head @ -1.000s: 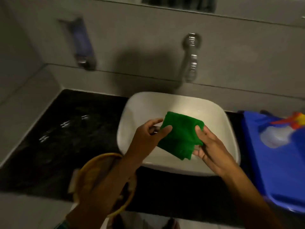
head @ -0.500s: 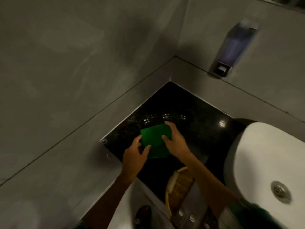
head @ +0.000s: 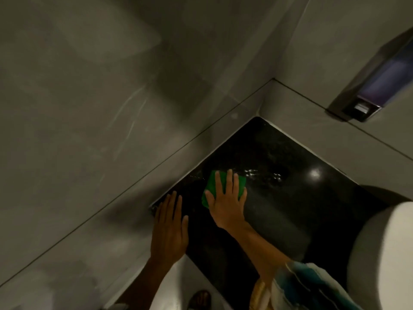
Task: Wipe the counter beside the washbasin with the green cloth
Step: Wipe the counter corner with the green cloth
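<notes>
The folded green cloth lies flat on the black stone counter, close to the left wall. My right hand presses down on the cloth with fingers spread, covering most of it. My left hand rests flat and empty on the counter's front left corner, beside the cloth and not touching it. The white washbasin stands at the right edge of the view.
Grey tiled walls enclose the counter at the left and back. A soap dispenser hangs on the back wall above the counter. Water drops glint on the stone just right of the cloth. A striped fabric hangs by my right forearm.
Both hands carried the cloth from over the basin to the left counter. My right hand now presses it flat; my left hand has let go and rests on the counter corner.
</notes>
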Motion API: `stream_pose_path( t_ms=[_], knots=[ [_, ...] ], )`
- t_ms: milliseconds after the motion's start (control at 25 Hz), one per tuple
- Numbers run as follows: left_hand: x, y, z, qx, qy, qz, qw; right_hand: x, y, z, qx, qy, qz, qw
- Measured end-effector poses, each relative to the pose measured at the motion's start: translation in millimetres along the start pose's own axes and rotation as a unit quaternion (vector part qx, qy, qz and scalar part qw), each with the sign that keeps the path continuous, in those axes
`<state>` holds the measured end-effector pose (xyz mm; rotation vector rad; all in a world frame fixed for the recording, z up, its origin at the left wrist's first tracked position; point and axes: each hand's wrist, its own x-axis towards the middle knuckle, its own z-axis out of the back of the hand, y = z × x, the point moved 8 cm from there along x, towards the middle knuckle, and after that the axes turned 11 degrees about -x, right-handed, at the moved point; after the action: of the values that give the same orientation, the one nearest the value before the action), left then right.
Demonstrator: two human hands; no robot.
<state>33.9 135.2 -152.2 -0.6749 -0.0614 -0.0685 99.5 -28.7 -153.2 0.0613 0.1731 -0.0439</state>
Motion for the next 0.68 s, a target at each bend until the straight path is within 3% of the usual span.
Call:
stream_pose_path(
  t_ms=[120,240,320,440,520,680],
  knots=[
    [0.7,5.3,-5.9,0.001,0.006,0.011,1.000,23.9,44.3,3.2,0.033,-0.012,0.026,0.999],
    [0.6,3.0,-4.2,0.001,0.005,0.009,1.000,-8.2,57.3,6.3,-0.043,-0.038,0.159,0.986],
    [-0.5,-0.6,-1.6,0.010,0.005,0.005,1.000,-34.4,29.2,7.4,-0.096,-0.054,0.205,0.973],
    [-1.3,-1.9,-1.5,0.002,0.007,0.011,1.000,-39.0,-56.2,11.7,-0.091,-0.053,0.092,0.990],
    [-0.4,-1.8,-1.8,0.001,0.002,0.012,1.000,-31.1,-101.4,4.5,-0.047,-0.005,-0.009,0.999],
    [0.2,-1.5,-2.5,0.003,-0.004,0.015,1.000,13.9,-78.3,4.5,0.026,-0.005,-0.080,0.996]
  ],
)
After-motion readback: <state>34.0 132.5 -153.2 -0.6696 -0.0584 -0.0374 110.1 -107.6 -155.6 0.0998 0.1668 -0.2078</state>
